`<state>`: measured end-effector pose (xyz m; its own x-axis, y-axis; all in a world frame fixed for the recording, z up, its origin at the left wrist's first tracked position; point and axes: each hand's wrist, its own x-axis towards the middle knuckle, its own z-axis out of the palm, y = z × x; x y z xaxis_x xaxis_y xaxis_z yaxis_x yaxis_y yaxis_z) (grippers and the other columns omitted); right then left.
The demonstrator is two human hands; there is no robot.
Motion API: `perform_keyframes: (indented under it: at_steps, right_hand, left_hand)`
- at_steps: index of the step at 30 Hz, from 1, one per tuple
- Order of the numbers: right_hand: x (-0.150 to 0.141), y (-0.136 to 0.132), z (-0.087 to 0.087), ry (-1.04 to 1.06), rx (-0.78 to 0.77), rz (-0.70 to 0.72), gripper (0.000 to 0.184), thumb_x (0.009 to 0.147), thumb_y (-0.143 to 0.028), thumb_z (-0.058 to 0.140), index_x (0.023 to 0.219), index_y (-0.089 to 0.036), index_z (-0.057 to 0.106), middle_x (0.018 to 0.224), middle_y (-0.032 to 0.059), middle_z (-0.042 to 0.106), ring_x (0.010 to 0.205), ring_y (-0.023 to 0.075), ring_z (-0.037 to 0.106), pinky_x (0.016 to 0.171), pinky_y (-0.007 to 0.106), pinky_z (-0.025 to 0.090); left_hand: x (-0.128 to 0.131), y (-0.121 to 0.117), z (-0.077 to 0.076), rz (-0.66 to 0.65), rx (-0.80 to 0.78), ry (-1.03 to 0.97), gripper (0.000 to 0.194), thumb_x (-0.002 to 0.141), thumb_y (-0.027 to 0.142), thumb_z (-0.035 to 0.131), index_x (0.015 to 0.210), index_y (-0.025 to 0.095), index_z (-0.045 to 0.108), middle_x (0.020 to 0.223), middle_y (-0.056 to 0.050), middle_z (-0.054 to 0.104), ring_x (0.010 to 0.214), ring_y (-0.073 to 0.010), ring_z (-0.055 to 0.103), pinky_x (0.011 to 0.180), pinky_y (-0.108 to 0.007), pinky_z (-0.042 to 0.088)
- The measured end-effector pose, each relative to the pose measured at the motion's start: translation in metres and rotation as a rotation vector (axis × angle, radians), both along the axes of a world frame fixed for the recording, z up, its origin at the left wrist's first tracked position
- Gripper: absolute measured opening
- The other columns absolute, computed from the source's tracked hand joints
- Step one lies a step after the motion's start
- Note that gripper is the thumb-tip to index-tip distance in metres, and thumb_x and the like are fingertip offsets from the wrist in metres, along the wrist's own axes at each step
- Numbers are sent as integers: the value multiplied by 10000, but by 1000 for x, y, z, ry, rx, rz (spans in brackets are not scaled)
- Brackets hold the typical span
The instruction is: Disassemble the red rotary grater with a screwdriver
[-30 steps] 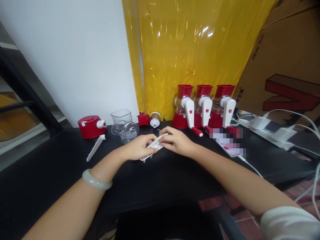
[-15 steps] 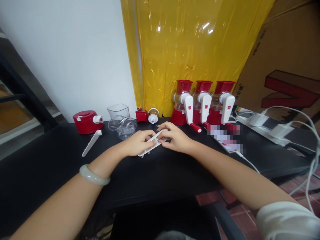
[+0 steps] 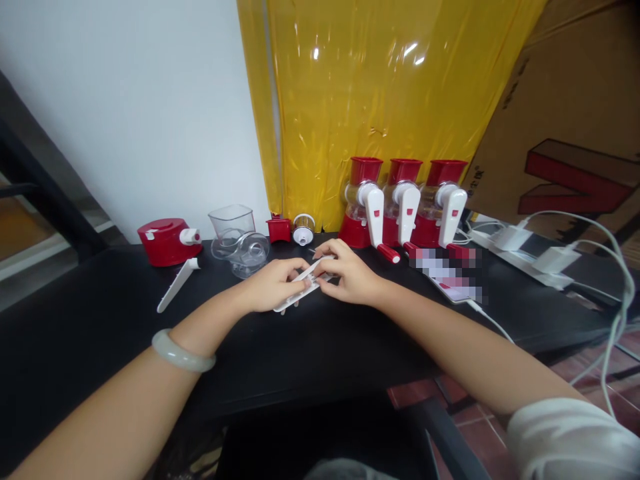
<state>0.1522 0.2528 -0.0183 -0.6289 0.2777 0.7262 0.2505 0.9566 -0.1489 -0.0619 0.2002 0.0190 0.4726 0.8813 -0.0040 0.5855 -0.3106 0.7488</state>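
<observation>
Grip unchanged, work continuing: your left hand (image 3: 273,287) and, beyond its fingers, your right hand (image 3: 350,272) grasp the white piece (image 3: 313,285).

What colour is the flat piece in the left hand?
White; the flat piece shows in the head view.

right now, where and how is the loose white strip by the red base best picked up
Probably best pinched across its middle, coming down from the near side: the white strip is long and slim, its far end lies close to the red base, and its near end points away.
</observation>
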Motion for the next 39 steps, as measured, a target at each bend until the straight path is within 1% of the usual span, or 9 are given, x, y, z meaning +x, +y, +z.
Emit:
perform_keyframes:
  at_steps: [7,14,18,23,26,29,32,35,39]
  right_hand:
    - [0,-2,2,23,79,-16,81,866,-179,624,858,-206,700,1092,107,597,1020,231,548,855,407,501]
    - [0,2,-1,-5,40,-28,72,870,-183,627,858,-209,693,1063,99,597,1002,227,549,844,407,506]
    - [-2,-2,1,-24,85,-41,85,891,-189,609,854,-202,684,1084,114,595,1026,232,544,854,403,505]
    - [-7,-12,8,-86,121,-71,100,898,-166,587,898,-203,680,1047,118,619,1031,244,550,874,413,484]
    - [-7,-10,7,-114,45,-121,58,882,-168,611,876,-194,663,932,85,640,908,209,565,811,357,472]
    - [-4,-2,4,-199,-110,-201,45,847,-141,651,848,-186,657,787,26,632,757,157,559,687,281,416]
    - [-3,2,1,-263,-243,-279,37,832,-146,680,842,-181,676,716,-1,623,677,127,548,630,252,362]
    - [-5,2,0,-297,-302,-323,21,836,-163,690,843,-182,695,696,-1,633,653,122,552,619,250,352]
    - [-7,0,1,-317,-312,-362,44,838,-156,682,848,-186,711,704,8,655,655,128,564,623,254,358]
  left_hand:
    - [1,0,0,44,9,7,276,877,427,587,1008,185,595,633,7,664,462,-162,608,440,-234,420]
    - [4,-1,0,108,61,92,263,875,417,584,994,189,640,650,-1,693,504,-175,629,486,-248,421]
    - [7,-1,-3,208,175,191,267,881,420,566,972,192,670,704,-20,713,587,-200,654,529,-266,407]
    - [9,0,-3,310,288,287,307,888,429,550,1005,188,700,882,-76,749,776,-250,689,625,-291,421]
    - [8,0,-2,367,309,365,376,914,476,522,1103,197,689,919,-92,752,794,-267,692,624,-296,419]
    - [7,-1,-1,420,355,483,388,936,471,492,1162,207,664,917,-103,746,778,-284,690,612,-302,412]
    - [8,-3,0,441,386,551,377,947,464,476,1166,213,654,890,-107,735,764,-302,689,611,-311,418]
    - [9,-4,0,440,397,570,379,954,475,467,1161,217,652,880,-109,729,761,-309,689,614,-318,427]
    - [9,-4,0,437,397,581,397,954,492,461,1166,218,653,894,-117,729,774,-316,690,621,-325,436]
